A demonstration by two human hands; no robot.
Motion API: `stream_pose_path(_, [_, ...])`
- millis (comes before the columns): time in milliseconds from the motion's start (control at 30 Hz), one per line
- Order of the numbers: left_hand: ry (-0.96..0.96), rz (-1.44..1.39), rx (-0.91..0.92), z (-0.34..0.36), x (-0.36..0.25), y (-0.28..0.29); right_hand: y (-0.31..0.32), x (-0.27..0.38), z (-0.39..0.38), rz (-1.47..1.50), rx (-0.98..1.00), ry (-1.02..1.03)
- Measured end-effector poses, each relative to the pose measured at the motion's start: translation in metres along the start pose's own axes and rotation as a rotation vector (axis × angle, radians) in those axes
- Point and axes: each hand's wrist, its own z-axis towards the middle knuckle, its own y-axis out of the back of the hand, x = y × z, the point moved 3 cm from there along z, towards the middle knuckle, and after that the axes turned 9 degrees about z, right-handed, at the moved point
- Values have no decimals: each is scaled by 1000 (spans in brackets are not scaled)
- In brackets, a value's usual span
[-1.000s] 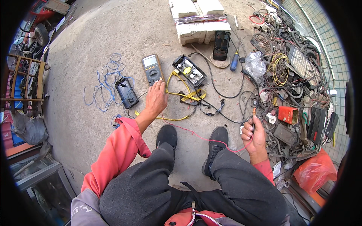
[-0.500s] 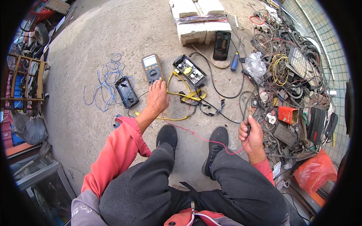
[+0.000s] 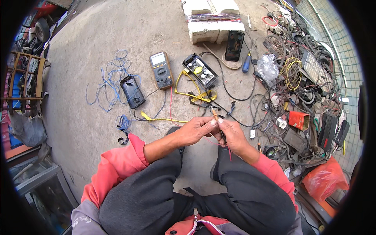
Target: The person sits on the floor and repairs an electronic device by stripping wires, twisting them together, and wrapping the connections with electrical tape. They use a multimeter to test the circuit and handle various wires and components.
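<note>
This is an outdoor repair spot for electronics, set up on a bare concrete floor (image 3: 98,43). A multimeter (image 3: 161,70) lies at twelve o'clock beside an opened circuit box (image 3: 199,70). A tangled heap of wires and scrap parts (image 3: 305,90) fills two o'clock. Loose blue wire (image 3: 111,78) lies at eleven o'clock.

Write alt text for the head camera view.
A seated person's left hand and right hand meet over a thin brown probe and red wire. On the concrete ahead lie a multimeter, open circuit box and tangled blue wires.
</note>
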Motion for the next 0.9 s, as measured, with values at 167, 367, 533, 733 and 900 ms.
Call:
stream_pose_path(167, [44, -164, -112, -24, 12, 0, -14, -15, 9, -200, 167, -32])
stream_pose_path(367, [30, -270, -264, -49, 12, 18, -22, -21, 30, -194, 345, -163])
stream_pose_path(533, [138, -208, -531, -63, 28, 32, 9, -25, 84, -408, -39, -75])
stream_pose_path(733, [219, -286, -516, -75, 33, 33, 9, -48, 147, -1371, -89, 418])
stream_pose_path(900, [172, -192, -542, -82, 30, 37, -2, -61, 173, -1532, -114, 253])
